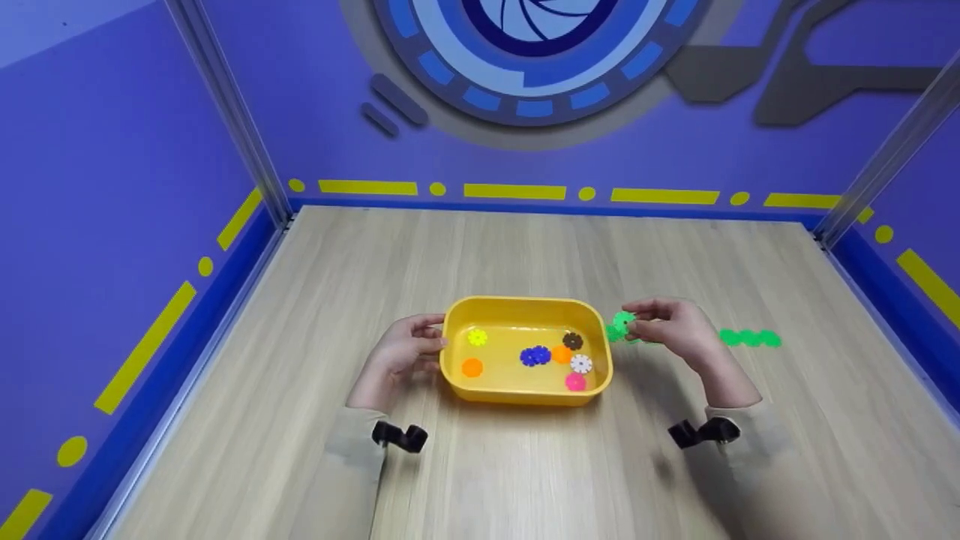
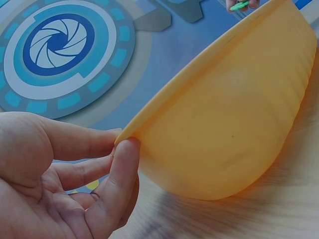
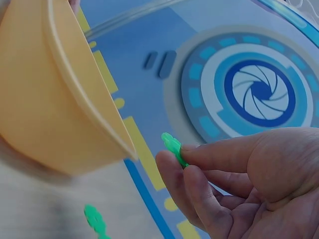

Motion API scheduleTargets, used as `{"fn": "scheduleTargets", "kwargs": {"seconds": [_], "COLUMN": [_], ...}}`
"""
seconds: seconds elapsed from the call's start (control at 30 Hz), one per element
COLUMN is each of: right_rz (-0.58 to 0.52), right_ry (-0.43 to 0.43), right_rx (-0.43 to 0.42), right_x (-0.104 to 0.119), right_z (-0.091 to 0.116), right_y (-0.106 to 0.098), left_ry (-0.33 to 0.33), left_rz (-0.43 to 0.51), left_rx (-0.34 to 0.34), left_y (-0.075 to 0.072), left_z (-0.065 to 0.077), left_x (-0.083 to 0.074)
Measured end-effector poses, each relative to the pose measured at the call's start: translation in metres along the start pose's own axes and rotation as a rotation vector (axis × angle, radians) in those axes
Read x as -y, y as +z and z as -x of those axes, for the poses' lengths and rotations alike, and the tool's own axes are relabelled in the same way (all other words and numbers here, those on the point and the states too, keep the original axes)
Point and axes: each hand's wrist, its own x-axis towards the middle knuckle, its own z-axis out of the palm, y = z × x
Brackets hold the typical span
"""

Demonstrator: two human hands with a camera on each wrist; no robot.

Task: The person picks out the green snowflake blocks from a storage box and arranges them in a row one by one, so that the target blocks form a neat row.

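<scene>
My left hand (image 1: 401,349) pinches the left end rim of a yellow plastic basin (image 1: 525,397) between thumb and fingers. Inside the basin lie several small notched discs: yellow (image 1: 478,337), orange (image 1: 472,367), dark blue (image 1: 535,355), brown (image 1: 573,341), white (image 1: 581,364) and pink (image 1: 575,382). Just off the basin's right end, my right hand (image 1: 675,330) pinches a green notched disc (image 3: 173,147) between thumb and fingertips. Below that hand, a row of green discs (image 1: 750,338) runs rightward along the table, its middle hidden by the hand.
The light wood table (image 1: 517,480) carries the basin near its middle. A blue-purple back wall (image 1: 525,150) and matching side walls close in three sides, joined by metal corner posts (image 1: 240,112). Each forearm wears a black wrist mount (image 1: 705,433).
</scene>
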Motion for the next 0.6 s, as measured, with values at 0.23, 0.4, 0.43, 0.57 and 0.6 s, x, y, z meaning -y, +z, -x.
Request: {"fn": "scheduleTargets", "kwargs": {"seconds": [0.23, 0.4, 0.43, 0.57, 0.6], "right_rz": [-0.048, -0.100, -0.109, -0.167, -0.174], "right_ry": [-0.018, -0.020, -0.020, -0.007, -0.002], "right_rx": [-0.027, -0.037, -0.039, -0.049, -0.053], "right_x": [-0.016, -0.029, -0.031, -0.040, -0.042], "right_z": [0.006, 0.012, 0.013, 0.017, 0.018], "right_y": [-0.021, -0.038, -0.041, -0.053, -0.056], "left_ry": [0.005, 0.004, 0.003, -0.005, -0.006], "left_rz": [0.004, -0.006, -0.007, 0.000, 0.003], "left_rx": [0.000, -0.004, -0.003, 0.000, 0.001], "left_y": [0.000, 0.000, 0.000, 0.000, 0.000], "left_z": [0.001, 0.000, 0.000, 0.000, 0.000], "left_x": [0.000, 0.000, 0.000, 0.000, 0.000]}}
